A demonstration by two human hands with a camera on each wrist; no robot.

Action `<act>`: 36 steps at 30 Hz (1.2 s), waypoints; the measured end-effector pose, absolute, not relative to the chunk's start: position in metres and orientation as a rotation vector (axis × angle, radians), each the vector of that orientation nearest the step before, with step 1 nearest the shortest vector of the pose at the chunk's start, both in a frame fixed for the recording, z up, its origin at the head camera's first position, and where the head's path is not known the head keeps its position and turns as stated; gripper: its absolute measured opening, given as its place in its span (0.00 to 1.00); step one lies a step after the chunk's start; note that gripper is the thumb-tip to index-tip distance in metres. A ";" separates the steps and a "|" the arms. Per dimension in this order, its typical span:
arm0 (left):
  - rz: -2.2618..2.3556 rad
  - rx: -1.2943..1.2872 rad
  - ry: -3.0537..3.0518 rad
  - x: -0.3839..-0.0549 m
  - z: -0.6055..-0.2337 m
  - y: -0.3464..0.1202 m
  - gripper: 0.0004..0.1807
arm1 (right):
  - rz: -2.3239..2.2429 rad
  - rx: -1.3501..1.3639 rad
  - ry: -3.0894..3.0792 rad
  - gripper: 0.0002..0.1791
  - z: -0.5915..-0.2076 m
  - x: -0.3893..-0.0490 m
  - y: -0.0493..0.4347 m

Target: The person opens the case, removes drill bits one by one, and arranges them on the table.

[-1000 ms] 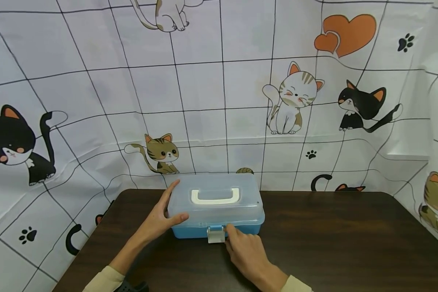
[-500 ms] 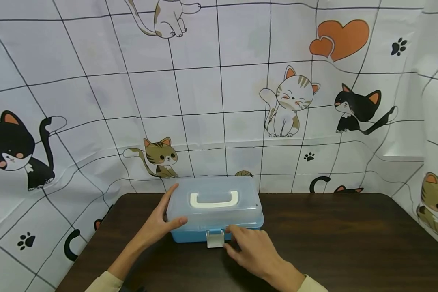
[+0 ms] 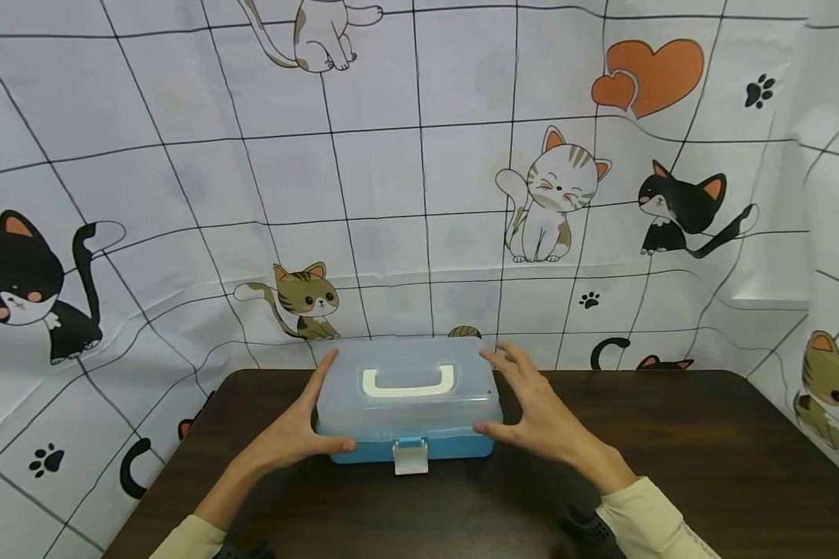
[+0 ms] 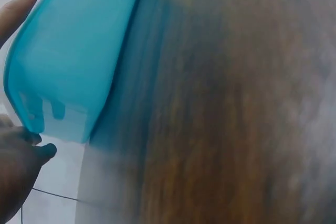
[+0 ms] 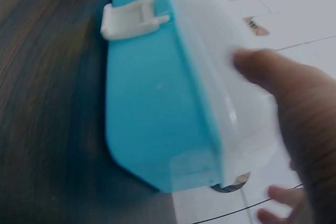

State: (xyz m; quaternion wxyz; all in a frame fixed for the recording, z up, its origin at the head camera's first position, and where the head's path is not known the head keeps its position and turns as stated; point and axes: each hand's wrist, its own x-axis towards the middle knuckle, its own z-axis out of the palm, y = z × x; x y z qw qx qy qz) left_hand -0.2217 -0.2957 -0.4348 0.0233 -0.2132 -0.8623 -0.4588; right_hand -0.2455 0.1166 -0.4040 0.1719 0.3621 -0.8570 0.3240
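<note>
A plastic toolbox (image 3: 454, 446) with a blue base, a translucent lid (image 3: 398, 415) and a white carry handle (image 3: 409, 392) stands at the back of the table. Its white front latch (image 3: 411, 460) is flipped out from the base. Against the left end rests my left hand (image 3: 294, 427), thumb along the front of the lid, fingers reaching back. My right hand (image 3: 545, 419) is spread at the right end, thumb by the front corner and fingertips near the lid's side. In the right wrist view its thumb (image 5: 262, 66) is blurred beside the lid.
The dark wooden table (image 3: 671, 450) extends to both sides and in front of the box. Behind it hangs a white cloth (image 3: 384, 171) with a grid and printed cats. Dark objects (image 3: 587, 524) show by the right sleeve.
My right hand has left the latch and moved right and back to the box's right end, opening its fingers. The left hand stays at the left end.
</note>
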 end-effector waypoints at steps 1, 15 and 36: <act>-1.409 -0.659 -2.673 -0.222 -0.435 -0.297 0.73 | 0.914 1.048 -2.502 0.56 -0.406 -0.247 0.117; -1.342 -0.705 -2.670 -0.218 -0.429 -0.293 0.71 | 0.970 1.073 -2.625 0.57 -0.403 -0.241 0.120; -1.293 -0.712 -2.666 -0.204 -0.392 -0.290 0.57 | 0.933 1.170 -2.596 0.49 -0.355 -0.224 0.141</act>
